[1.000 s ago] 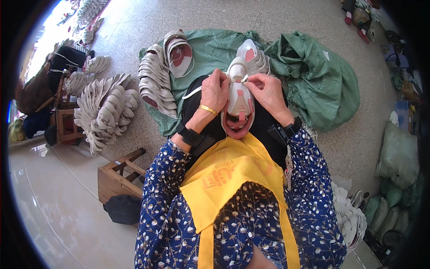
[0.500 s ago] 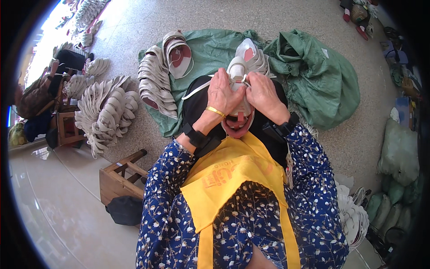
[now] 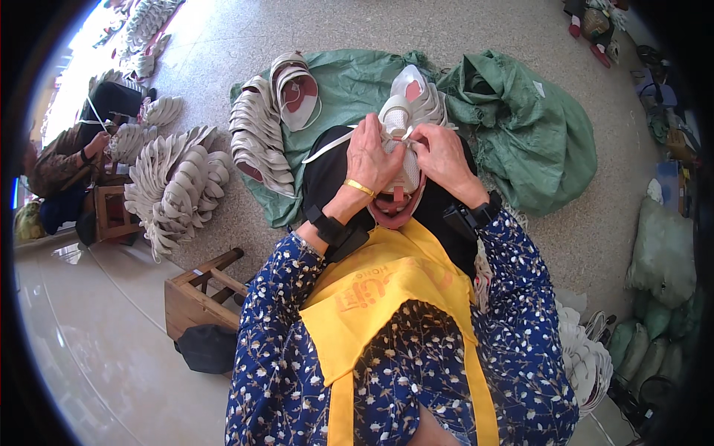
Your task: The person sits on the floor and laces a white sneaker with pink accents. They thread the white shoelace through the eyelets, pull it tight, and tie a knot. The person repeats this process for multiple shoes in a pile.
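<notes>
A white shoe upper point(image 3: 405, 175) with a pink lining lies over my dark-clad lap, its toe pointing away from me. My left hand point(image 3: 374, 157), with a gold bracelet at the wrist, is closed on the left side of the upper near the eyelets. From beside it a flat white shoelace point(image 3: 329, 146) trails out to the left. On the other side, the thumb and fingertips of my right hand point(image 3: 446, 154) pinch the lace by the eyelets below the toe. The left fingertips are partly hidden behind the upper.
Stacked shoe uppers point(image 3: 259, 134) lie on a green sheet point(image 3: 349, 67) ahead, with a bulging green sack point(image 3: 547, 141) to the right. At left are more uppers point(image 3: 178, 178), a wooden stool point(image 3: 197, 301) and another person's hand point(image 3: 97, 144).
My right hand has lifted slightly off the upper and turned, its fingertips now pinching the lace. My left hand has barely shifted. At far left, the other person's hand has come into view with a lace.
</notes>
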Available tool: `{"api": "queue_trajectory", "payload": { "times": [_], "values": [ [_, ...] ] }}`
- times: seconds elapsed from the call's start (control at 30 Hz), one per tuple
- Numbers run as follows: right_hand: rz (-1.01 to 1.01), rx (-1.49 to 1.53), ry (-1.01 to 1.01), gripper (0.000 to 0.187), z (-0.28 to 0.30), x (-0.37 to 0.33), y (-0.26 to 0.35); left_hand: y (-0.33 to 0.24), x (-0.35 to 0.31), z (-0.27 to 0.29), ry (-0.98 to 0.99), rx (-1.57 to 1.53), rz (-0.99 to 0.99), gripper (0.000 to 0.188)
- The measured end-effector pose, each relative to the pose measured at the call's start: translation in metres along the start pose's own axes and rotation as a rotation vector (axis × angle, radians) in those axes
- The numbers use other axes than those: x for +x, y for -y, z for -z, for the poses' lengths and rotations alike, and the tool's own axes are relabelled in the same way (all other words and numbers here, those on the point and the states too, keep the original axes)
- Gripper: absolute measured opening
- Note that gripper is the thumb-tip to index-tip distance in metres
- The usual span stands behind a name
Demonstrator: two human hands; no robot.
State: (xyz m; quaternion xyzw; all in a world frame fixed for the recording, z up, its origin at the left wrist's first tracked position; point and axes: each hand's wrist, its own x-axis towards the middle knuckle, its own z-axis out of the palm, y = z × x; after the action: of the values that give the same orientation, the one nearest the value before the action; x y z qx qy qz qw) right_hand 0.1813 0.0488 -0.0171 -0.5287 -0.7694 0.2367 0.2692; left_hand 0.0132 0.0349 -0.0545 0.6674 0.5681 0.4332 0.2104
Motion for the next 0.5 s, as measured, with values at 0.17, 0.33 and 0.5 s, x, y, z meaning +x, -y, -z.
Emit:
{"api": "queue_trajectory", "payload": {
  "times": [0.17, 0.33, 0.5],
  "values": [
    [-0.048, 0.112, -0.016, 0.009, 0.001, -0.002, -0.002, -0.002, -0.002, 0.001, -0.006, 0.004, 0.029, 0.040],
    [0.003, 0.170, 0.008, 0.009, 0.004, -0.001, -0.005, -0.002, -0.006, -0.002, -0.037, 0.012, 0.057, 0.042],
    [0.050, 0.158, 0.030, 0.008, 0.008, 0.000, 0.011, -0.005, -0.012, 0.000, -0.004, -0.002, 0.099, 0.042]
  ]
}}
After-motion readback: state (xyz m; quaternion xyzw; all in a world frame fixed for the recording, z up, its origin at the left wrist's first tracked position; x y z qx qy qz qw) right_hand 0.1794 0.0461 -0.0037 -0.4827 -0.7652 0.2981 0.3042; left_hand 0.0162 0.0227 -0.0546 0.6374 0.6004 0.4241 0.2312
